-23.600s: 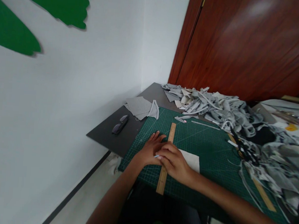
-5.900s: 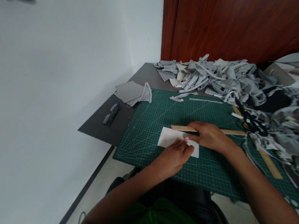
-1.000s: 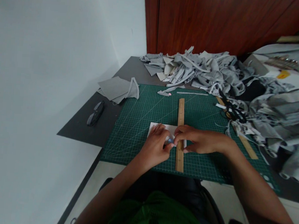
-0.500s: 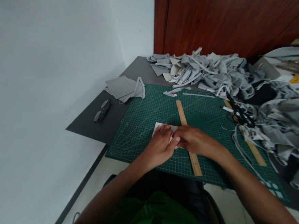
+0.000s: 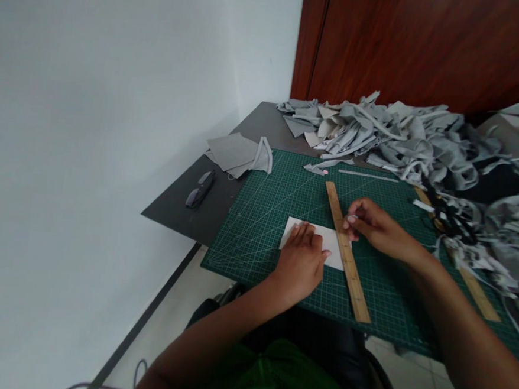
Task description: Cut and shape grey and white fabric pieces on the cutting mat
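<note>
A white rectangular piece (image 5: 328, 241), paper or cloth, lies on the green cutting mat (image 5: 258, 218). My left hand (image 5: 302, 259) rests on it with the fingers stretched out, pressing its left part. A wooden ruler (image 5: 348, 260) lies slantwise across the piece's right end. Just right of the ruler is my right hand (image 5: 368, 226), thumb and fingers pinched together near its edge. Something small and pale shows at those fingertips, too small to name.
Folded grey cloth pieces (image 5: 236, 152) and dark glasses (image 5: 201, 189) lie at the left. Grey fabric scraps (image 5: 379, 132) are heaped along the back and right. Black scissors (image 5: 451, 217) lie on a second wooden ruler (image 5: 479, 293). A thin strip (image 5: 367, 176) lies near the mat's back edge.
My right hand has moved away from my left, to the right side of the ruler, with fingers pinched. More of the white piece shows. The view has shifted left.
</note>
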Tool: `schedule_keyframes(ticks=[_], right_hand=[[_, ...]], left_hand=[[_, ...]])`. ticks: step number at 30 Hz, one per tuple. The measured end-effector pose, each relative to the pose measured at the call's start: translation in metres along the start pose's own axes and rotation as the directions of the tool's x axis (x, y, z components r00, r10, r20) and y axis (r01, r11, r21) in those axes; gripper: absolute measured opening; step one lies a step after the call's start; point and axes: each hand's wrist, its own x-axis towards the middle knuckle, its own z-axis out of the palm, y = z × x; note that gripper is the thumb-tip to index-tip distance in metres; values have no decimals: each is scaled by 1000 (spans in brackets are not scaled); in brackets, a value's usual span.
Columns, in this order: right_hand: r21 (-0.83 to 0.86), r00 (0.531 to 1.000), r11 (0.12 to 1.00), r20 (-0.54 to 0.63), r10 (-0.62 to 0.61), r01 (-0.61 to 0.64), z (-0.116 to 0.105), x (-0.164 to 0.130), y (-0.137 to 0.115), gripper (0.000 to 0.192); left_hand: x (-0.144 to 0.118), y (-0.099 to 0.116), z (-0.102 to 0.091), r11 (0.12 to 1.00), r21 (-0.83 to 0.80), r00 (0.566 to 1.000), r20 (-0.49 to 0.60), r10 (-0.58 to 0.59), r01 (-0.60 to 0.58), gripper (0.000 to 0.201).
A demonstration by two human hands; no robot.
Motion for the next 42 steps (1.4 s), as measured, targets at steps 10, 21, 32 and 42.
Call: schedule_keyframes(ticks=[10, 21, 32, 42], right_hand=[[-506, 978, 863, 182, 105, 2, -20, -10, 29, 93], [-534, 965, 843, 185, 186, -60, -19, -8, 29, 96], [-491, 977, 868, 137, 166, -78, -10, -6, 28, 99], [-505, 978, 859, 128, 167, -81, -11, -6, 32, 102]], left_hand=[[1, 4, 2, 991, 136, 1000, -19, 1, 1, 31], [3, -1, -10, 979, 190, 997, 18, 70, -72, 31], [-1, 2, -5, 985, 162, 998, 1, 61, -60, 27], [-2, 3, -3, 980, 189, 998, -6, 67, -64, 30]])
